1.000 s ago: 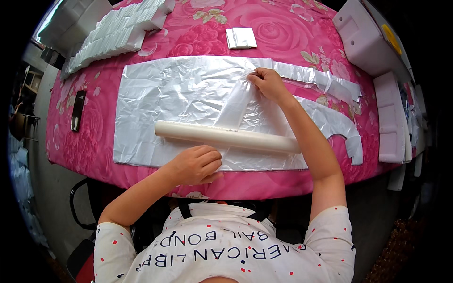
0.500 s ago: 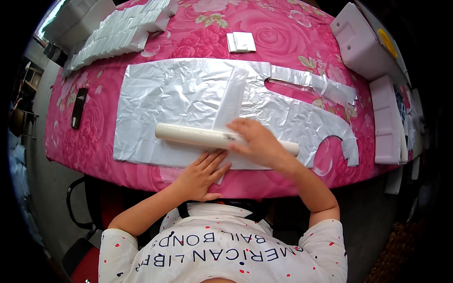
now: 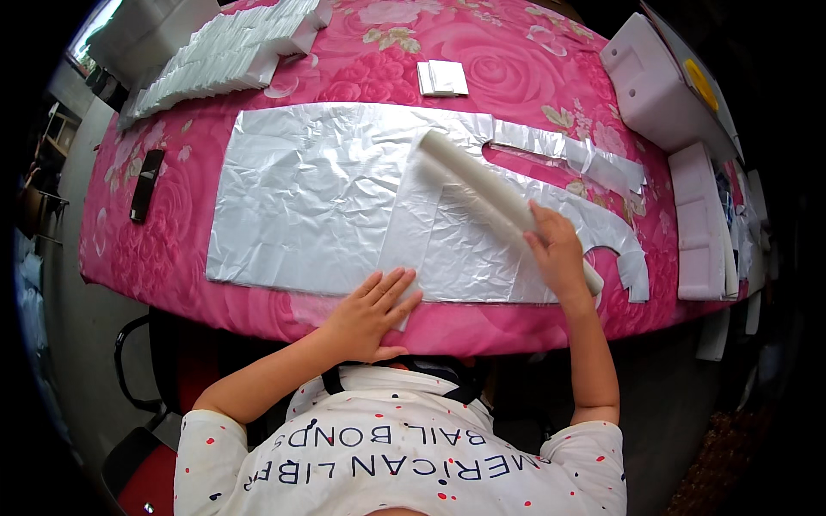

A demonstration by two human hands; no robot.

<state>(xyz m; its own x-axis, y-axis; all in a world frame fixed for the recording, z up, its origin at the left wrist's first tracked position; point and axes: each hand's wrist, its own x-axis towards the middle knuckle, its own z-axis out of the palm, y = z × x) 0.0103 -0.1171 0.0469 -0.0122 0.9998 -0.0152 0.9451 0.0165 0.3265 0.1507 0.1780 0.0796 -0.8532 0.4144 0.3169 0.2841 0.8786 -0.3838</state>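
A thin, silvery-white plastic apron [image 3: 301,198] lies spread over the table, creased, with rounded cut-outs and straps at its right end. Across its middle runs a narrow folded strip [image 3: 404,228] of the same film. My left hand [image 3: 379,310] rests flat, fingers stretched out, on the near edge of the film at the lower end of this strip. My right hand [image 3: 557,254] grips a white plastic pipe [image 3: 473,176] near its right end. The pipe slants over the apron from upper left to lower right, blurred by motion; whether it touches the film I cannot tell.
A pink floral cloth [image 3: 344,82] covers the table. Folded white packets [image 3: 215,60] stand in rows at far left, with a small stack [image 3: 443,77] at the back. A dark, narrow object [image 3: 147,186] lies left. White foam boxes [image 3: 658,77] stand at the right.
My right hand has moved right with the pipe, which has swung from nearly level to a steep slant, its left end now farther away. My left hand stays in place.
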